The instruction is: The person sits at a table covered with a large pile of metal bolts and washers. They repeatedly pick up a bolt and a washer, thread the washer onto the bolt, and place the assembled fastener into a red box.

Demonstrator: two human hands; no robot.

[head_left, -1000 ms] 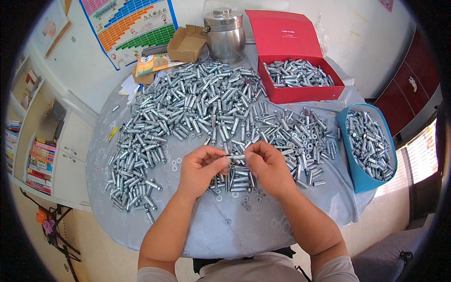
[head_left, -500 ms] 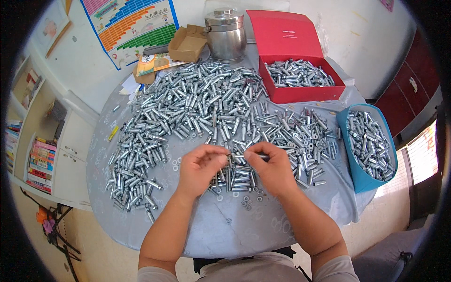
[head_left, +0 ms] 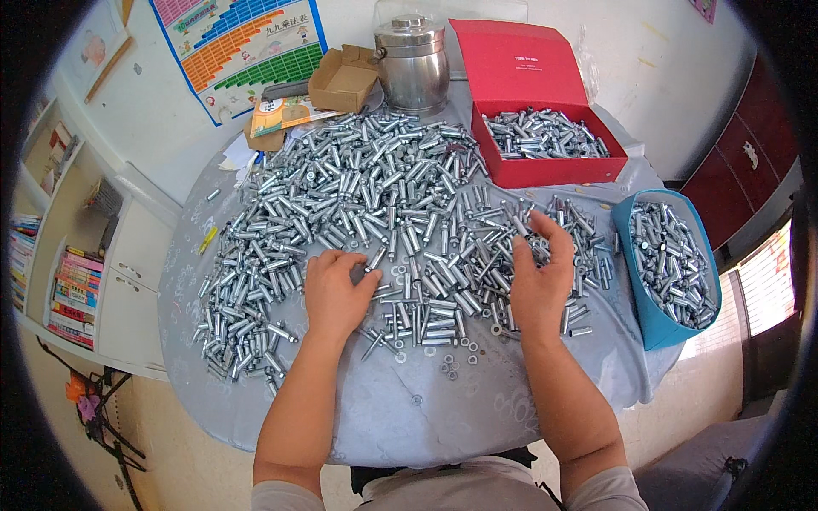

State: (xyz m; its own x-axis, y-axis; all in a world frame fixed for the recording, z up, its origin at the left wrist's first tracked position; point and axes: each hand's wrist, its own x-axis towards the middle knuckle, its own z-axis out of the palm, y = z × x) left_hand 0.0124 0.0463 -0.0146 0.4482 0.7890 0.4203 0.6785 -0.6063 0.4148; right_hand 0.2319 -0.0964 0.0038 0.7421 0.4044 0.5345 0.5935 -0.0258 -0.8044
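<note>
Near the middle of the table, my left hand (head_left: 334, 294) is closed, with thumb and forefinger around the lower end of a silver sleeve anchor bolt (head_left: 376, 257). My right hand (head_left: 543, 285) is over the right-hand pile of metal sleeves and bolts (head_left: 490, 226), its thumb and forefinger spread apart. Between the hands lies a cluster of sleeve anchor bolts (head_left: 436, 313). Washers (head_left: 430, 351) and a few nuts (head_left: 449, 366) are scattered on the cloth just in front of it.
A large heap of anchor bolts (head_left: 366, 170) covers the far and left table. A red box (head_left: 558, 173) and a teal bin (head_left: 652, 311), both filled with bolts, stand at the right. Behind are a steel pot (head_left: 413, 72) and a cardboard box (head_left: 342, 81).
My hands have parted from the middle. The left moved slightly left and down with a bolt at its fingertips; the right moved right and opened over the pile.
</note>
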